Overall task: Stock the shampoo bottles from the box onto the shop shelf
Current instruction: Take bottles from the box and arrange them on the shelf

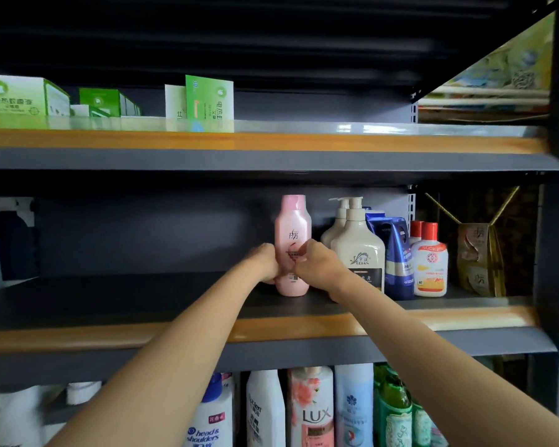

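Observation:
A pink shampoo bottle (291, 227) stands upright on the middle shelf (142, 298), left of the other bottles. My left hand (265, 261) grips its lower left side. My right hand (317, 264) grips its lower right side, fingers curled over the label. Both arms reach in from below. The box is out of view.
Right of the pink bottle stand two cream pump bottles (357, 250), blue tubes (396, 253) and white red-capped bottles (430, 262). Green boxes (23, 98) sit on the upper shelf. The lower shelf holds several shampoo bottles (310, 411). A gold bag (478, 259) hangs at far right.

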A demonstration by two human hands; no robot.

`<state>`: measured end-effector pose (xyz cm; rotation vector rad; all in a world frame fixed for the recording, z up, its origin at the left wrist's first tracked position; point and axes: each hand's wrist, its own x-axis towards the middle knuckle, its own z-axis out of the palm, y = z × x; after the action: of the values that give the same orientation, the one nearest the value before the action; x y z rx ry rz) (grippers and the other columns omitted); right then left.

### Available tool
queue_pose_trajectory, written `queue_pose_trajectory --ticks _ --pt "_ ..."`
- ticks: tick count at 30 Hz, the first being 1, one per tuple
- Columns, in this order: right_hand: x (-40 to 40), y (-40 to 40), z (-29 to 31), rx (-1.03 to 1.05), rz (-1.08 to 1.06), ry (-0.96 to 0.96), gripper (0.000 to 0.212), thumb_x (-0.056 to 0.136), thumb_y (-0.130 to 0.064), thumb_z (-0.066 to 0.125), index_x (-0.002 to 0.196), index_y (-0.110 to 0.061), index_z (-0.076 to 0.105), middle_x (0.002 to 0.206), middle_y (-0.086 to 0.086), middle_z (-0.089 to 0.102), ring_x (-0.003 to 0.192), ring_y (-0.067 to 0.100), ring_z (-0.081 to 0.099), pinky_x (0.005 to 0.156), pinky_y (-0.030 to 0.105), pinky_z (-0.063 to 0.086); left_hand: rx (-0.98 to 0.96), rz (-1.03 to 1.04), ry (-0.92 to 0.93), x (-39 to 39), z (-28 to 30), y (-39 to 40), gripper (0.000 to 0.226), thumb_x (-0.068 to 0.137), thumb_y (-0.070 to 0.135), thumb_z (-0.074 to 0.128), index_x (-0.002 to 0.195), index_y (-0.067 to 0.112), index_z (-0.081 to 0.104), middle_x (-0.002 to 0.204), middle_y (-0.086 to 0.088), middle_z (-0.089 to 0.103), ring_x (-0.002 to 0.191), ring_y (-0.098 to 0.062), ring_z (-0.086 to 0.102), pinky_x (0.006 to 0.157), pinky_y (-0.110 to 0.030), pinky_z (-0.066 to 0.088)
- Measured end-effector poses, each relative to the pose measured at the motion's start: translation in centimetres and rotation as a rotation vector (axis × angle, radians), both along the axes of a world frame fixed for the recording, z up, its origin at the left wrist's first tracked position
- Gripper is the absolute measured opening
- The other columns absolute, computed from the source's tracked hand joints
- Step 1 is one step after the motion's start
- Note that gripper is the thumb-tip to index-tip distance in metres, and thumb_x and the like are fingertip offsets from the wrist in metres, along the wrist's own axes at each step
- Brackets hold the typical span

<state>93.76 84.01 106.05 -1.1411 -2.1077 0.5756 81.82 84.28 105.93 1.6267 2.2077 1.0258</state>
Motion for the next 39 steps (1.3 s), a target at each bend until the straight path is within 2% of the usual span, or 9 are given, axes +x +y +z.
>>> queue_pose_trajectory --ticks 9,12,16,19,23,28,32,36,39 --pt "-0.9 1.1 -0.5 0.038 -0.039 -0.128 0.032 0.092 -0.022 0.049 0.118 -0.003 0.055 0.134 0.014 0.045 0.114 0.030 0.048 0.077 0.019 0.033 -0.068 0.032 0.193 0.1 0.2 1.3 0.027 0.081 -0.001 0.053 0.107 0.000 0.063 0.100 -0.016 0.067 0.070 -0.024 0.064 0.063 -0.029 0.054" --pt "-0.8 -0.2 -0.2 0.166 -0.068 -0.039 0.034 0.090 -0.014 0.051 0.122 -0.004 0.056 0.135 0.014 0.044 0.120 0.029 0.044 0.085 0.019 0.030 -0.040 0.051 0.329 -0.3 0.6 0.1 0.030 0.083 0.005 0.056 0.113 0.003 0.058 0.115 -0.017 0.063 0.100 -0.032 0.063 0.082 -0.035 0.050" --pt "-1.1 -4.3 -0.3 0.383 0.017 0.271 0.022 0.087 -0.005 0.052 0.106 -0.004 0.063 0.121 0.013 0.047 0.102 0.024 0.054 0.081 0.011 0.035 0.296 0.021 0.282 -1.0 0.9 -4.6 0.023 0.087 0.017 0.055 0.109 0.013 0.059 0.112 -0.006 0.066 0.107 -0.024 0.060 0.091 -0.033 0.049" --pt "-2.3 -8.4 -2.9 0.475 0.144 0.514 0.020 0.082 -0.001 0.048 0.091 -0.004 0.065 0.094 -0.008 0.044 0.075 0.010 0.056 0.078 0.024 0.052 0.712 -0.063 0.267 -2.0 -1.9 -10.5 0.022 0.083 0.003 0.048 0.098 0.009 0.063 0.095 -0.002 0.069 0.090 -0.018 0.064 0.079 -0.026 0.049" --pt "-6.0 -14.4 -9.8 0.536 0.283 0.612 0.019 0.073 0.000 0.043 0.078 -0.001 0.062 0.081 -0.007 0.045 0.067 -0.002 0.044 0.067 0.012 0.038 0.896 -0.144 0.368 -4.7 -9.4 -18.9 0.017 0.076 -0.002 0.044 0.085 0.001 0.058 0.079 0.001 0.057 0.074 -0.011 0.052 0.065 -0.018 0.035" --pt "-11.7 -21.7 -25.4 0.271 0.585 0.224 0.023 0.069 -0.007 0.041 0.074 -0.003 0.063 0.075 0.006 0.058 0.070 0.011 0.051 0.065 0.024 0.043 0.470 -0.112 0.336 -11.1 -28.0 -29.3 0.013 0.076 0.004 0.044 0.078 -0.002 0.055 0.071 -0.015 0.057 0.070 -0.018 0.044 0.059 -0.023 0.029" --pt "-14.2 -26.8 -42.0 -0.192 0.785 -0.428 0.020 0.092 -0.010 0.043 0.094 -0.005 0.062 0.093 0.012 0.065 0.084 0.028 0.060 0.070 0.038 0.049 -0.140 -0.175 0.404 -15.6 -44.2 -37.7 0.021 0.064 -0.004 0.075 0.081 0.004 0.067 0.078 -0.009 0.068 0.069 -0.021 0.066 0.055 -0.026 0.050" --pt "-14.7 -30.5 -58.2 -0.560 0.702 -0.825 0.022 0.093 -0.014 0.044 0.097 -0.004 0.064 0.102 0.016 0.064 0.098 0.032 0.061 0.080 0.037 0.049 -0.568 -0.030 0.106 -18.3 -55.5 -43.1 0.037 0.085 0.004 0.055 0.121 0.012 0.053 0.122 -0.006 0.053 0.111 -0.026 0.054 0.088 -0.034 0.043" --pt "-15.2 -31.9 -66.2 -0.721 0.640 -0.887 0.024 0.095 -0.012 0.041 0.099 -0.005 0.064 0.103 0.014 0.063 0.097 0.026 0.058 0.077 0.032 0.041 -0.736 0.071 0.011 -20.5 -62.6 -45.6 0.036 0.088 0.007 0.052 0.124 0.012 0.048 0.126 -0.009 0.052 0.114 -0.024 0.051 0.091 -0.028 0.038"
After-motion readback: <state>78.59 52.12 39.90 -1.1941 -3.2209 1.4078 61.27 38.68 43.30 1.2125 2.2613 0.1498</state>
